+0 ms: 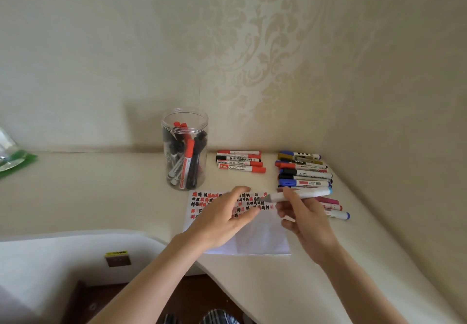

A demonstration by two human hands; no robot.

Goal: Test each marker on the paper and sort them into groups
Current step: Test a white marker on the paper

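Observation:
A white sheet of paper [262,237] lies on the cream desk, its top rows covered in red and black test marks. My right hand [305,220] grips a white marker [303,194] with a light blue end, held level above the paper's right edge, its uncapped tip pointing left. My left hand [222,215] hovers over the marks with fingers stretched toward that tip; whether it holds a cap is not visible. A clear jar [185,149] with several red and black markers stands behind the paper.
A group of red and black markers [240,162] lies to the right of the jar. A larger mixed pile [303,172] sits at the far right near the wall corner, with pink and blue ones [333,210] in front. A green packet [15,159] lies at far left.

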